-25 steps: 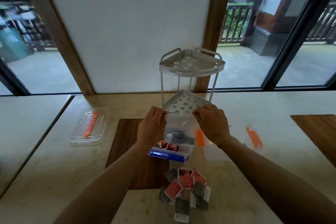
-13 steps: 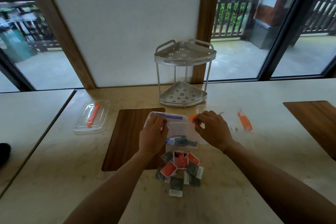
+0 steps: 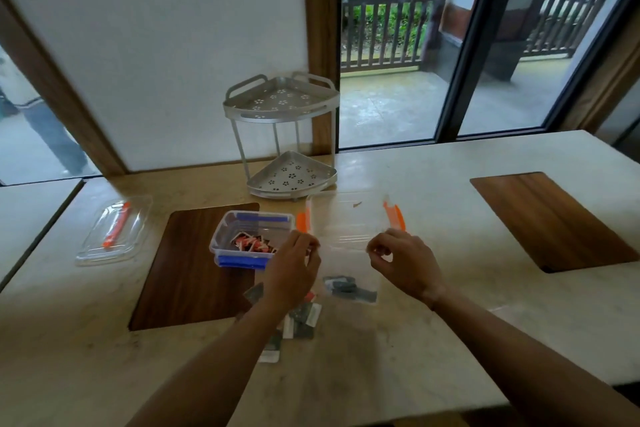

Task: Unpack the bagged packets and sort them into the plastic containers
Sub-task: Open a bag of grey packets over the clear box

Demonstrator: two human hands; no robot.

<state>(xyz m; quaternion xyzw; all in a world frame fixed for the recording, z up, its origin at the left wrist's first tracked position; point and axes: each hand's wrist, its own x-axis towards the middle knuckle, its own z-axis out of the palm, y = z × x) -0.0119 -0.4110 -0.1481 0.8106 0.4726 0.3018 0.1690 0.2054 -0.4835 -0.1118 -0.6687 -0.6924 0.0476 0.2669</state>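
Observation:
A clear plastic bag hangs between my two hands, with several dark grey packets in its bottom. My left hand pinches the bag's top left edge and my right hand pinches its top right edge. A clear container with blue clips stands to the left on a wooden inlay and holds red packets. A clear container with orange clips stands behind the bag. Loose grey packets lie on the table under my left wrist, partly hidden.
A clear lid with an orange clip lies at the far left. A two-tier metal corner rack stands at the back against the wall. A second wooden inlay sits to the right. The table's front edge is near me.
The view has swung right and the hands have spread the bag's top apart. The bag now hangs in front of the orange-clip container instead of over the blue-clip one.

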